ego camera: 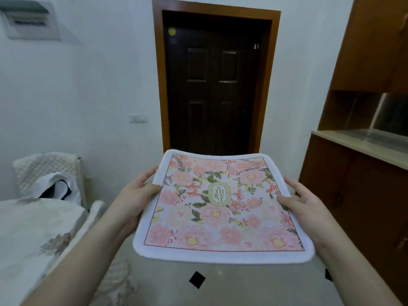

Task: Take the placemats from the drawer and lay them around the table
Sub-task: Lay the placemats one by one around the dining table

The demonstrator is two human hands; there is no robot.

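A floral placemat point(220, 206), pink flowers with a white border and a green oval emblem in the middle, is held flat in the air in front of me. My left hand point(136, 193) grips its left edge, thumb on top. My right hand point(298, 202) grips the right edge, thumb lying on the print. Whether more mats lie stacked under this one I cannot tell. The table point(33, 235), covered with a pale patterned cloth, shows at the lower left. No drawer is in view.
A dark wooden door point(214, 89) in a brown frame stands straight ahead. A brown cabinet with a light countertop point(357, 146) fills the right side. A chair with a white padded cover point(44, 171) stands at the left by the wall. Tiled floor point(198, 283) lies below.
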